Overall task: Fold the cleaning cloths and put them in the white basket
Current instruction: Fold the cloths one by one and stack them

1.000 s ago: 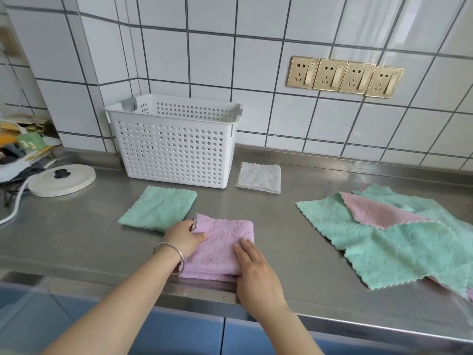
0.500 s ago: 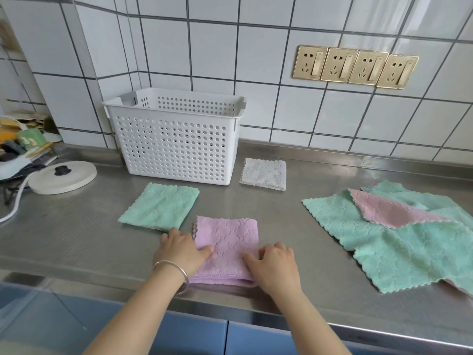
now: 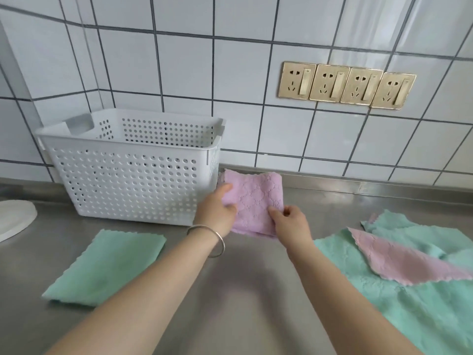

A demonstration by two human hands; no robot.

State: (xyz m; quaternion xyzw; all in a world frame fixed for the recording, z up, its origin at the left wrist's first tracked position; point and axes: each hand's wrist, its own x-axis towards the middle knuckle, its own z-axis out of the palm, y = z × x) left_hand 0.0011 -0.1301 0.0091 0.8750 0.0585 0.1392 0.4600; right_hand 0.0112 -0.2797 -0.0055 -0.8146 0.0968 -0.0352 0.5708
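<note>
A folded purple cloth [image 3: 256, 203] is held up off the steel counter, just right of the white perforated basket [image 3: 128, 175]. My left hand [image 3: 217, 208] grips its left edge and my right hand [image 3: 290, 220] pinches its lower right corner. A folded green cloth [image 3: 105, 267] lies flat on the counter at the lower left. At the right lies a pile of unfolded cloths, green ones [image 3: 409, 303] with a pink one [image 3: 404, 260] across them. The small white folded cloth seen earlier is hidden behind the purple one.
The steel counter [image 3: 243, 290] runs along a white tiled wall. A white round lid [image 3: 12, 219] sits at the far left edge. Several gold wall sockets [image 3: 345, 84] are mounted above the counter at the right.
Both hands have lifted the folded purple cloth from the counter's front and carried it up and back, beside the basket's right end. The camera has moved closer.
</note>
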